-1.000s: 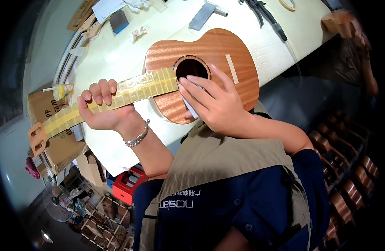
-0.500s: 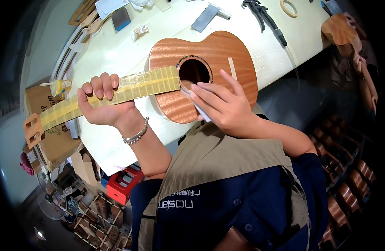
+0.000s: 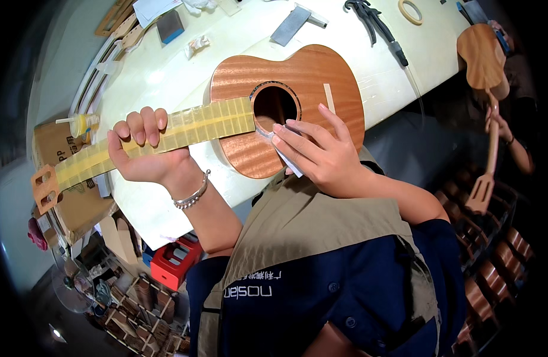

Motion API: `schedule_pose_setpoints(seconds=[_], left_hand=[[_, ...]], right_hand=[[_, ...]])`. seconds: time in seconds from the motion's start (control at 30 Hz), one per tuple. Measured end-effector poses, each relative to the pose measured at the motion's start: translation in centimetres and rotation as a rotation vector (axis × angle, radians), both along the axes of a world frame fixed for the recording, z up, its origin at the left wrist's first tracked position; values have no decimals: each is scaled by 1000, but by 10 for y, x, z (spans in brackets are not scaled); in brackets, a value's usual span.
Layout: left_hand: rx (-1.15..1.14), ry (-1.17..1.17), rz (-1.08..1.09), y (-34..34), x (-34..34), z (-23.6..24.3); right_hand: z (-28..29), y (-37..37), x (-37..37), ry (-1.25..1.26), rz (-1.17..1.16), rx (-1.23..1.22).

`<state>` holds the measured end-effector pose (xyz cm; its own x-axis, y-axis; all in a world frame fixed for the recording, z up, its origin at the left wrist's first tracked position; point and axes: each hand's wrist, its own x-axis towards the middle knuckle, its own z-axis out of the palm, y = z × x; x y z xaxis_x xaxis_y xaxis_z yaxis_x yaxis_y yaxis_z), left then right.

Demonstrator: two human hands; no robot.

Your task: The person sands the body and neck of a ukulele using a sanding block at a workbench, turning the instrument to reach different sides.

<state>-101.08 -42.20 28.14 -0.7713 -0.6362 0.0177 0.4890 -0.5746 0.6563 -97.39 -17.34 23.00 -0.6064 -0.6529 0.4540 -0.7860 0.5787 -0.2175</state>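
Note:
A brown wooden ukulele without strings lies slanted across the bench and against my front. Yellow tape covers its fretboard, and its slotted headstock points left. Wrapped around the neck from below, my left hand has its fingers curled over the taped face. At the lower rim of the sound hole, my right hand presses a folded pale sheet that looks like sandpaper. Its fingers lie over the sheet, hiding much of it. A pale strip marks the bridge area.
On the white bench lie a sanding block, a grey flat block, an air gun and a tape roll. Cardboard boxes stand left. At far right a co-worker's hand holds another ukulele.
My right hand and the sheet have shifted very slightly along the sound hole's lower rim. The ukulele has moved a touch left. The co-worker's ukulele has turned, its neck now hanging downward.

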Motion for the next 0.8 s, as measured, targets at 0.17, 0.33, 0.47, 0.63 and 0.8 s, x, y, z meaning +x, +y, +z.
schedule_pose_setpoints(seconds=[0.17,0.33,0.47,0.63,0.8], left_hand=[[-27,10,2,2,-3,2],[-6,-3,-2,4,-3,3],[-20,15,-6,3,-1,4],[7,18,-12,4,-3,1],[-13,13,-2,3,-2,3]], right_hand=[[4,-23,-14,-76,-32,-173],[-2,-6,-6,-27,-25,-82],[8,-13,-11,6,-29,-31],[-2,-3,-8,-32,20,-77],[-3,-1,-6,-65,16,-117]])
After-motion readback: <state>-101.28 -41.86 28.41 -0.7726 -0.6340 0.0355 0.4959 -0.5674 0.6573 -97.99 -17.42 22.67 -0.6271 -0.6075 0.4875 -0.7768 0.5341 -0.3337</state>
